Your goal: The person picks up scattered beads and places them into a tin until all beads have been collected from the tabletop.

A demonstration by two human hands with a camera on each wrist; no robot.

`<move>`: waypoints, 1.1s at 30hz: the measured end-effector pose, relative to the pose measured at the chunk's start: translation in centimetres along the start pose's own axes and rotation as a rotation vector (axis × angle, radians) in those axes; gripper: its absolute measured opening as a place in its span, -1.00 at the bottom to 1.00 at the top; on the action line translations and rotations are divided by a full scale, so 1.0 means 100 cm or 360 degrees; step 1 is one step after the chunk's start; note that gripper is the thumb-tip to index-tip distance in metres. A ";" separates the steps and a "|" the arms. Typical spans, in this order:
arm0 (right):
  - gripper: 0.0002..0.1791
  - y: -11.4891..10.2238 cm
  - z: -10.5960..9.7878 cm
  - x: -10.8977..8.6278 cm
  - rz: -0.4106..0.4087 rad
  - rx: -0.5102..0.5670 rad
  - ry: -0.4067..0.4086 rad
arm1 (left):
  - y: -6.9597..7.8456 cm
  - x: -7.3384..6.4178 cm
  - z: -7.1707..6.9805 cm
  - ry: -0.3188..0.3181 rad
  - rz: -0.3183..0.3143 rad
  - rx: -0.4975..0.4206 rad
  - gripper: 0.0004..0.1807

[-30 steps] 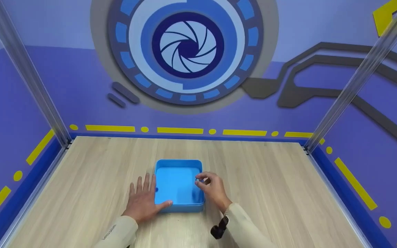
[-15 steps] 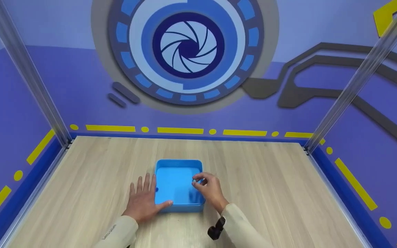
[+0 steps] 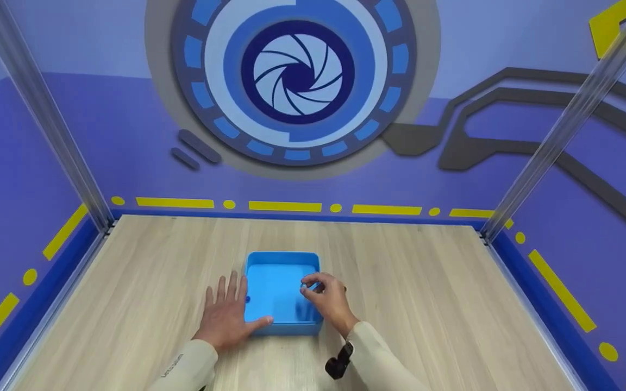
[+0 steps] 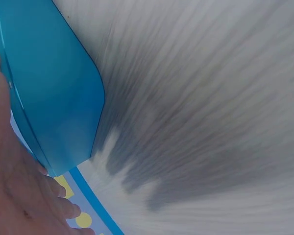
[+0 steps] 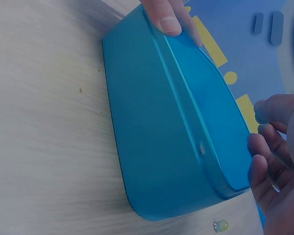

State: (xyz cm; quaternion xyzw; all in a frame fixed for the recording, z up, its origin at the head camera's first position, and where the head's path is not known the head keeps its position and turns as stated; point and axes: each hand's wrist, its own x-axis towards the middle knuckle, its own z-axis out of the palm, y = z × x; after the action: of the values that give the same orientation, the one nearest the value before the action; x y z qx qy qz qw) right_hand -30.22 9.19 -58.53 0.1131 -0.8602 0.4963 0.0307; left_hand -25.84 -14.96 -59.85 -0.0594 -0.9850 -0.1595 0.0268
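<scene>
My left hand [image 3: 226, 321] spread along the left side of the blue box [image 3: 275, 288], thumb on its near rim, my right hand [image 3: 333, 303] pinching a small translucent piece [image 5: 260, 118] above its right side, a greenish bead [image 5: 221, 225] beside it

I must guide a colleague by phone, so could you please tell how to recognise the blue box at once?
Look at the pale wooden table before the blue-purple wall. Roughly midway across it stands an open-topped blue box with rounded corners. It is hollow and far larger than the yellowish bead-like object on the wood beside it.
</scene>
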 end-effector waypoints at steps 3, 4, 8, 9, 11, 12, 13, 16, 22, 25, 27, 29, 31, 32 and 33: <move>-0.85 0.000 0.001 0.000 0.0012 0.0001 -0.0006 | -0.001 0.000 0.002 0.0005 -0.0002 0.0015 0.29; -0.84 0.000 0.001 0.000 0.0011 -0.0001 -0.0009 | -0.001 0.001 0.002 0.0003 -0.0006 0.0021 0.28; -0.83 -0.002 0.002 -0.001 0.0033 -0.0008 -0.0011 | -0.001 0.002 0.003 0.0005 -0.0004 -0.0003 0.26; -0.83 -0.003 0.003 -0.001 0.0040 -0.0013 -0.0012 | -0.001 0.003 0.002 0.0001 -0.0005 -0.0006 0.26; -0.84 -0.003 0.003 -0.001 0.0054 -0.0025 -0.0008 | -0.001 0.003 0.002 -0.0010 -0.0008 -0.0013 0.26; -0.84 -0.003 0.004 -0.001 0.0043 -0.0036 -0.0005 | -0.001 0.003 0.002 -0.0016 -0.0010 -0.0017 0.26; -0.85 -0.003 0.004 -0.001 0.0040 -0.0039 -0.0003 | -0.001 0.003 0.002 -0.0021 -0.0012 -0.0019 0.26; -0.86 -0.003 0.005 0.000 0.0001 -0.0041 0.0010 | -0.001 0.002 0.002 -0.0022 -0.0011 -0.0017 0.26; -0.86 -0.003 0.007 0.000 -0.0045 -0.0045 0.0028 | 0.000 0.002 0.002 0.0001 0.0006 0.0000 0.26; -0.86 -0.004 0.007 0.000 -0.0028 -0.0056 0.0018 | -0.002 0.003 0.004 0.0012 0.0007 -0.0002 0.26; -0.85 -0.004 0.007 0.000 -0.0025 -0.0046 0.0006 | -0.002 0.003 0.004 0.0014 0.0004 -0.0003 0.26; -0.85 -0.005 0.008 0.000 -0.0012 -0.0023 -0.0012 | -0.002 0.003 0.004 0.0014 0.0005 -0.0001 0.26; -0.84 -0.005 0.009 0.000 -0.0002 -0.0014 -0.0021 | -0.002 0.003 0.004 0.0004 0.0002 0.0003 0.26; -0.84 -0.005 0.009 0.000 0.0001 -0.0010 -0.0025 | -0.002 0.003 0.004 0.0002 0.0003 -0.0001 0.26; -0.83 -0.005 0.010 0.001 0.0002 -0.0009 -0.0029 | -0.002 0.003 0.004 0.0001 0.0003 0.0001 0.27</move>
State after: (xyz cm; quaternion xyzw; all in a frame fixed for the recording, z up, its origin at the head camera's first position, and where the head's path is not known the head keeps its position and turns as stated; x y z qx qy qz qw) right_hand -30.11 8.09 -58.60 0.1170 -0.8619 0.4929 0.0229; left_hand -26.19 -15.03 -60.27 -0.0603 -0.9850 -0.1591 0.0272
